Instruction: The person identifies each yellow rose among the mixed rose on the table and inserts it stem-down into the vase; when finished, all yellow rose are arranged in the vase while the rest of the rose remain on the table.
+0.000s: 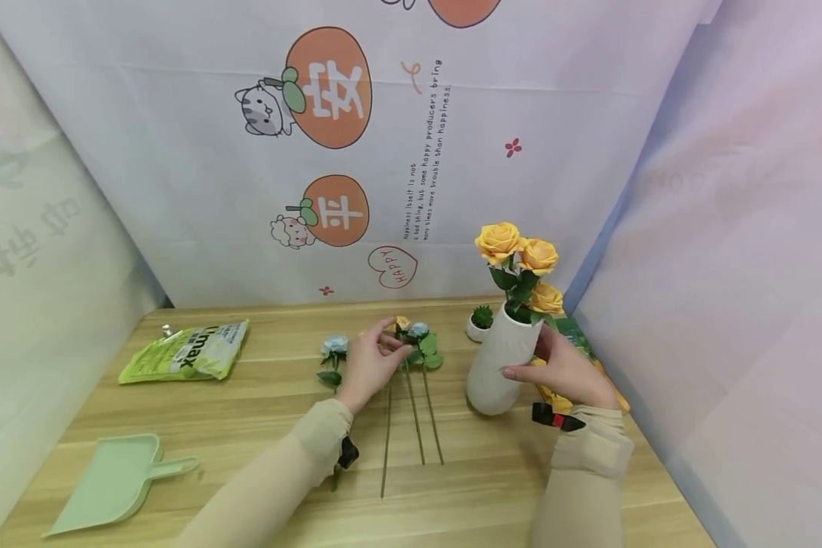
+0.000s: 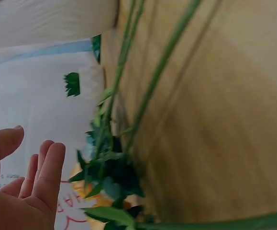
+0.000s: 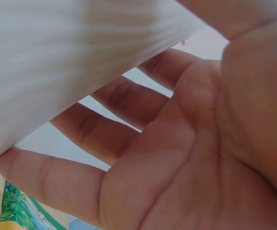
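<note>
My right hand [image 1: 565, 373] held the white vase [image 1: 503, 365] by its side, thumb across the front and fingertips against the wall, the palm standing off from it; three yellow roses [image 1: 538, 256] rose from its mouth. My left hand [image 1: 373, 365], thumb and fingers parted and grasping nothing, hovered at the loose flowers on the table [image 1: 493, 487]: a single yellow rose [image 1: 402, 323] beside a blue rose [image 1: 419, 329], with a second blue rose [image 1: 334, 346] near the wrist. Whether a fingertip touched any bloom, I could not tell. The vase leaned rightward in the head view; whether its base sat flat was unclear. The principal hazard, in my judgement, was tipping: the blooms set weight high, and a fingertip hold that slackened might have let the vase topple, perhaps striking the potted plant [image 1: 478, 332] just behind it. A lesser hazard was entanglement: the stems [image 1: 414, 411] lay side by side, leaves bunched, so lifting one might have dragged its neighbour. My left sleeve [image 1: 281, 476], crossing the second blue rose's stem, could have snagged it.
</note>
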`<act>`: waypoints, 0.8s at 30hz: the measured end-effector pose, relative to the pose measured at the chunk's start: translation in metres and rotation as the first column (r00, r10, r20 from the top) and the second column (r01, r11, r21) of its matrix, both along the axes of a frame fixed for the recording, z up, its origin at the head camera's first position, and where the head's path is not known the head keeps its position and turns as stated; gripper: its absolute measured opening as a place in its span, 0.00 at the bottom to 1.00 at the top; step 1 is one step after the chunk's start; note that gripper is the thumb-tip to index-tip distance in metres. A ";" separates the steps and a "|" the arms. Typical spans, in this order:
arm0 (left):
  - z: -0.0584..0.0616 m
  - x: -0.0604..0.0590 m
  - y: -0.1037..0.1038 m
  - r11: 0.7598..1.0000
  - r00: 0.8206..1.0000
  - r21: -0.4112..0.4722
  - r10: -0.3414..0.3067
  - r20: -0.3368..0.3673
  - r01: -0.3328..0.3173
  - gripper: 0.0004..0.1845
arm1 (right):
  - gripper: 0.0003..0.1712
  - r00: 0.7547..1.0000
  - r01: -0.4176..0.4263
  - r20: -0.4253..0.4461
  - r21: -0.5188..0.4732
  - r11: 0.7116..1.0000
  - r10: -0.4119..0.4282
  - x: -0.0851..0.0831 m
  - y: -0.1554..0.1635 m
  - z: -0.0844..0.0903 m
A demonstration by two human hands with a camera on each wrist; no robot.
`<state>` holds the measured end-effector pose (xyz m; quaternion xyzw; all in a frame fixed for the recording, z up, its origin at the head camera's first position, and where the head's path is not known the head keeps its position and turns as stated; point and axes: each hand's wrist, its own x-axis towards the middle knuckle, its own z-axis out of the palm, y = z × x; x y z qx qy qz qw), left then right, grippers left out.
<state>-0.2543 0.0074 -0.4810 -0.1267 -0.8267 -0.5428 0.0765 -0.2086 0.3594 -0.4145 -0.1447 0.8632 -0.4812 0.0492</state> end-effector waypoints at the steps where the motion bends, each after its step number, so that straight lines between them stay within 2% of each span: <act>1: -0.004 0.001 0.001 1.000 1.000 -0.010 -0.005 0.022 0.005 0.36 | 0.55 1.000 0.002 0.000 0.002 1.000 -0.002 0.000 0.000 0.000; 5: -0.018 0.006 0.004 0.998 0.997 -0.065 -0.009 0.073 0.014 0.37 | 0.55 1.000 0.007 -0.001 0.013 1.000 -0.007 0.001 0.001 0.000; 12: -0.034 0.010 0.009 0.988 0.996 -0.151 -0.014 0.093 0.028 0.37 | 0.55 1.000 0.006 0.011 0.005 1.000 -0.006 0.001 0.000 0.000; 24: -0.039 0.009 0.020 0.965 0.993 -0.260 -0.001 0.122 0.033 0.39 | 0.55 1.000 0.000 0.005 0.001 1.000 0.000 0.002 0.001 0.001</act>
